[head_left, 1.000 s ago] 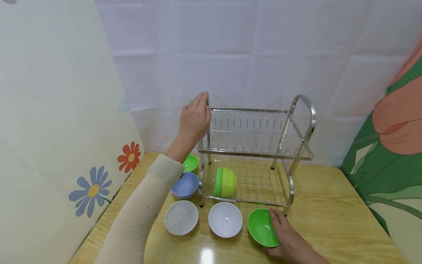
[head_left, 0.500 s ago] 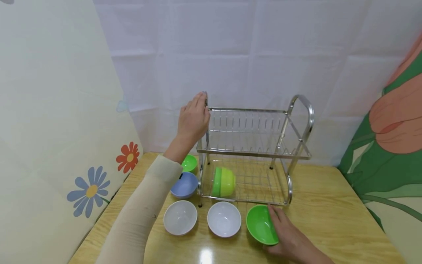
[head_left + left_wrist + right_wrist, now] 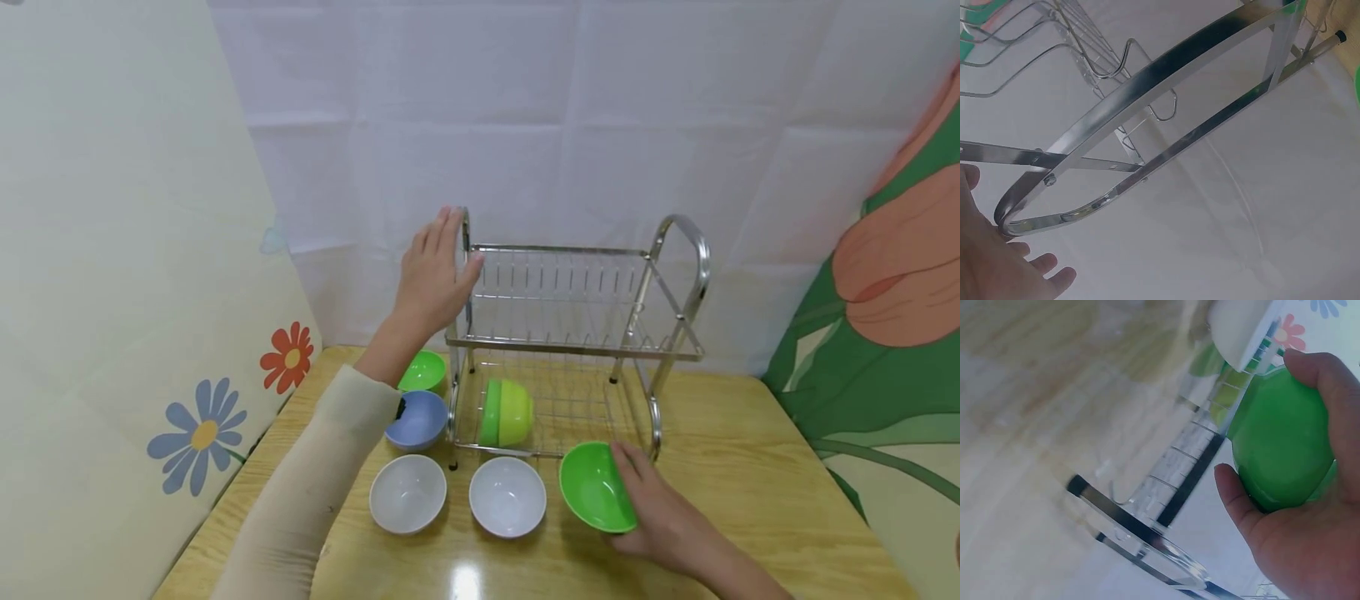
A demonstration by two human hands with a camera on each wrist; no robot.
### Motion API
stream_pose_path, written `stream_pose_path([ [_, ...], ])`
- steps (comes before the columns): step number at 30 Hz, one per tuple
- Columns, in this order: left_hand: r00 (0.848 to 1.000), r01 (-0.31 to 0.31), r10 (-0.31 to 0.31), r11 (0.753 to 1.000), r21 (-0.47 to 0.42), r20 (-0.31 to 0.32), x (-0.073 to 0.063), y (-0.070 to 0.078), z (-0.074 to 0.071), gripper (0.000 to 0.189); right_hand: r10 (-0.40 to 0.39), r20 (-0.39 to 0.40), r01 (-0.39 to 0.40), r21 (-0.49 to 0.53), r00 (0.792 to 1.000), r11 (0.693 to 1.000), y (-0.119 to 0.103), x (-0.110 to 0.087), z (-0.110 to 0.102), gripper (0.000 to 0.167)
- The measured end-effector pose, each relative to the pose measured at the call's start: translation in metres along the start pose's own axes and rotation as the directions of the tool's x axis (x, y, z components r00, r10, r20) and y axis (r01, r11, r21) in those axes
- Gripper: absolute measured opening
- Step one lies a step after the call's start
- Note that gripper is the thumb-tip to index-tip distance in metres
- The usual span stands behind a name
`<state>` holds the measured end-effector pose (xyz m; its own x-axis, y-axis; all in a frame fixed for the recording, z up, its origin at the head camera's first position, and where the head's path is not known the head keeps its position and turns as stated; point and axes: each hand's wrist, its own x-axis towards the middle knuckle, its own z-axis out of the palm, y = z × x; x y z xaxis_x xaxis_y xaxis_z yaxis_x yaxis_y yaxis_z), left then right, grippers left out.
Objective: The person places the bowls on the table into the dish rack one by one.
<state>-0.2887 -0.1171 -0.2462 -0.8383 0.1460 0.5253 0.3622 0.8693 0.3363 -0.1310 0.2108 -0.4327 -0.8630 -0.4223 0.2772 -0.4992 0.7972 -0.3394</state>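
Observation:
My right hand [image 3: 663,517] grips a green bowl [image 3: 597,487] by its right side, in front of the rack's lower right corner. The bowl tilts with its opening towards the head camera; its underside [image 3: 1285,437] shows in the right wrist view between thumb and fingers. My left hand [image 3: 433,279] has its fingers extended beside the upright left handle [image 3: 1141,87] of a two-tier metal dish rack [image 3: 577,350], not wrapped round it. On the lower tier, a green bowl [image 3: 491,414] and a yellow-green bowl [image 3: 516,414] stand nested on edge at the left.
Two white bowls, one left [image 3: 408,494] and one in the middle [image 3: 507,497], sit on the wooden table [image 3: 735,450] before the rack. A blue bowl [image 3: 417,419] and a small green bowl [image 3: 423,371] stand left of it. A white cloth [image 3: 555,125] hangs behind.
My right hand has raised the green bowl towards the rack and tilted it more. My left hand has loosened from the handle, its fingers spreading and shifting slightly left.

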Motion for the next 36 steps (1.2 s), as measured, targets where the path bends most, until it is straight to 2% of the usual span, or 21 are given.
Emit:
stream_pose_path([
  [4, 0.996, -0.079, 0.08, 0.996, 0.037, -0.035, -0.02, 0.004, -0.004, 0.072, -0.01, -0.007, 0.01, -0.007, 1.0, 1.0, -0.002, 0.007, -0.006, 0.12],
  [8, 0.977, -0.189, 0.196, 0.978, 0.087, -0.079, -0.045, 0.013, -0.008, 0.068, -0.002, 0.006, 0.002, -0.006, 1.0, 1.0, -0.006, 0.014, -0.013, 0.121],
  [11, 0.949, -0.284, 0.296, 0.952, 0.111, -0.108, -0.063, 0.02, -0.009, 0.067, -0.015, 0.002, 0.015, -0.016, 1.0, 1.0, -0.009, 0.018, -0.017, 0.12],
  [15, 0.902, -0.396, 0.413, 0.908, 0.136, -0.126, -0.087, 0.028, -0.008, 0.067, -0.043, -0.012, 0.042, -0.029, 0.999, 0.999, -0.012, 0.024, -0.023, 0.119],
  [21, 0.851, -0.491, 0.504, 0.863, 0.117, -0.146, -0.114, 0.037, -0.005, 0.07, -0.078, -0.029, 0.078, -0.027, 0.997, 0.997, -0.017, 0.033, -0.032, 0.118],
  [26, 0.802, -0.566, 0.572, 0.82, 0.088, -0.171, -0.132, 0.04, 0.003, 0.074, -0.113, -0.052, 0.112, -0.016, 0.992, 0.994, -0.02, 0.039, -0.036, 0.119],
  [29, 0.79, -0.591, 0.594, 0.804, 0.071, -0.152, -0.14, 0.039, 0.011, 0.076, -0.135, -0.072, 0.134, -0.009, 0.988, 0.991, -0.022, 0.043, -0.038, 0.119],
  [36, 0.804, -0.592, 0.592, 0.806, 0.026, -0.048, -0.154, 0.034, 0.03, 0.078, -0.165, -0.099, 0.165, -0.012, 0.981, 0.986, -0.027, 0.049, -0.041, 0.12],
])
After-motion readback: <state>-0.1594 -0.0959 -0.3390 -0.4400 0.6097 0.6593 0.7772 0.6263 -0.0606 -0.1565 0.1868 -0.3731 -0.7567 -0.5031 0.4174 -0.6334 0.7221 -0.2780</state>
